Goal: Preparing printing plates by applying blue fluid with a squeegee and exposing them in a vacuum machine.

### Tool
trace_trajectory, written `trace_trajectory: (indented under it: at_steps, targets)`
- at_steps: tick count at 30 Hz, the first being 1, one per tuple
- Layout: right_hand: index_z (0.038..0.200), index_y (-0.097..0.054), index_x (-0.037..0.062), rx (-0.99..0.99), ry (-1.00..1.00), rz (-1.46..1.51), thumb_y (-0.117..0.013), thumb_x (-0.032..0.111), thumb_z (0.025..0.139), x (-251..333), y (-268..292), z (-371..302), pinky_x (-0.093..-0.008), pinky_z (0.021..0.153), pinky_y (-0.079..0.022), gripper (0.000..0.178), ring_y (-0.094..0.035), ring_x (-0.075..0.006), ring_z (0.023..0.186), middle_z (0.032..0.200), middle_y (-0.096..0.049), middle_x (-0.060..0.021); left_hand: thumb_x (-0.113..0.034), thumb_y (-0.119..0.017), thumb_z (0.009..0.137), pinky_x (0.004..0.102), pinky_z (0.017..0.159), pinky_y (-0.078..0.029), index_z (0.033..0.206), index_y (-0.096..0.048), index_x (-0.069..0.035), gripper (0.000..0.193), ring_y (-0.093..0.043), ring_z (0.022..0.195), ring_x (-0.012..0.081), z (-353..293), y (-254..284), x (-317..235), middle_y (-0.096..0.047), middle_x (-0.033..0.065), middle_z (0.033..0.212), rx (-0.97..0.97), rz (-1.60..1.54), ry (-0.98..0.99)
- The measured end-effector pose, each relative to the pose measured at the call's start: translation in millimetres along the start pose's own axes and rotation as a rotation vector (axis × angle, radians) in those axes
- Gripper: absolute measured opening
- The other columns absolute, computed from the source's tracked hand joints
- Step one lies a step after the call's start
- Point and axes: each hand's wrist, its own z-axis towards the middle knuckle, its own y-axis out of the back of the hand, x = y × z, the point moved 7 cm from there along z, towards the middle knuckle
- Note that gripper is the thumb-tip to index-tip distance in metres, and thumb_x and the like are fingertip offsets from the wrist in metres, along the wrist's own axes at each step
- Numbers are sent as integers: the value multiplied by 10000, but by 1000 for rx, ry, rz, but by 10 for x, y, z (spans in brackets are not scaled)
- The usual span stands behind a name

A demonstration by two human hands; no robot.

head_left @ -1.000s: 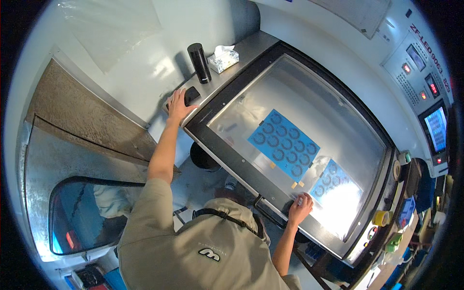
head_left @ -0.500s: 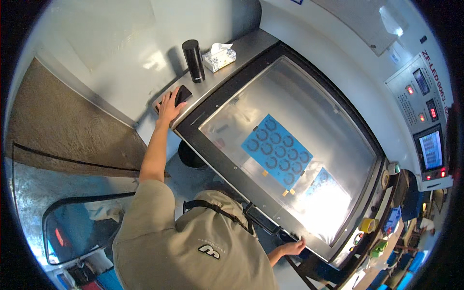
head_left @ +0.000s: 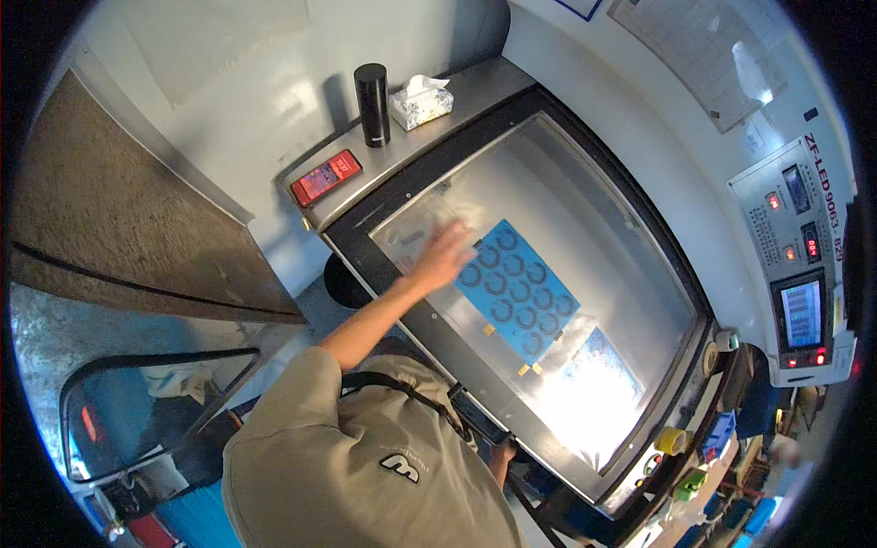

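Over the left part of the framed clear panel (head_left: pixel 566 196), my left hand (head_left: pixel 445 256) is somewhat blurred, its fingers apart and nothing seen in it. It is beside the upper left corner of a blue sheet (head_left: pixel 521 290) printed with several dark ring shapes. Small yellow tape pieces (head_left: pixel 489 330) sit along that sheet's near edge. My right hand (head_left: pixel 501 454) is low, at the frame's front edge close to a dark handle bar (head_left: pixel 477 416); its fingers are mostly hidden. A phone (head_left: pixel 326 178) with a lit red screen lies on the metal ledge at the left.
A black cylindrical bottle (head_left: pixel 372 105) and a tissue box (head_left: pixel 422 103) stand on the ledge. At right is a control panel (head_left: pixel 799 265) with lit displays. A yellow tape roll (head_left: pixel 670 442) and a blue bin (head_left: pixel 720 434) are at the lower right. Bright glare covers the panel's near right.
My left hand has left the phone and moved right over the panel. The phone's screen has gone from dark to lit. My right hand has drawn back left along the front edge.
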Motion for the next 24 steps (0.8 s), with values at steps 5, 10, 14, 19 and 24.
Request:
trace_trajectory:
  at_steps: [5, 10, 14, 19, 24]
  targets:
    - [1025, -632, 32, 57, 66, -104, -776, 300, 815, 1398, -485, -107, -343, 673, -521, 370, -640, -233, 782, 935, -664, -127, -367, -540, 982, 546, 1153, -230, 1359, -515, -57, 488, -318, 1417, 334, -192, -1143, -916, -377, 175, 1492, 251, -115, -165]
    - [1031, -634, 29, 91, 105, -190, -770, 293, 817, 1803, -684, -98, -349, 684, -522, 366, -643, -240, 794, 938, -666, -134, -394, -482, 998, 589, 1172, -138, 1389, -481, -59, 516, -240, 1452, 336, -323, -1711, -1362, -321, 178, 1528, 355, -126, -315]
    - [1036, -636, 26, 127, 121, -238, -765, 288, 818, 1884, -895, -82, -353, 692, -522, 364, -645, -246, 804, 941, -668, -140, -372, -492, 992, 633, 1157, -116, 1361, -500, -51, 489, -225, 1456, 351, -451, -1827, -1466, -324, 200, 1518, 354, -16, -382]
    - [1042, -638, 23, 201, 145, -316, -759, 281, 820, 2192, -1296, -181, -359, 702, -523, 361, -648, -253, 816, 945, -670, -147, -177, -613, 867, 461, 944, -454, 1098, -630, -26, 277, -578, 1099, 380, -390, -1628, -2744, -587, 206, 1216, 432, -727, -587]
    - [1048, -641, 19, 253, 155, -382, -753, 274, 822, 2255, -1634, -299, -365, 712, -524, 359, -651, -261, 828, 948, -672, -154, -254, -647, 903, 327, 638, -495, 877, -704, -40, 223, -636, 714, 177, -1010, -310, -5049, -702, 76, 782, 1256, -2037, -439]
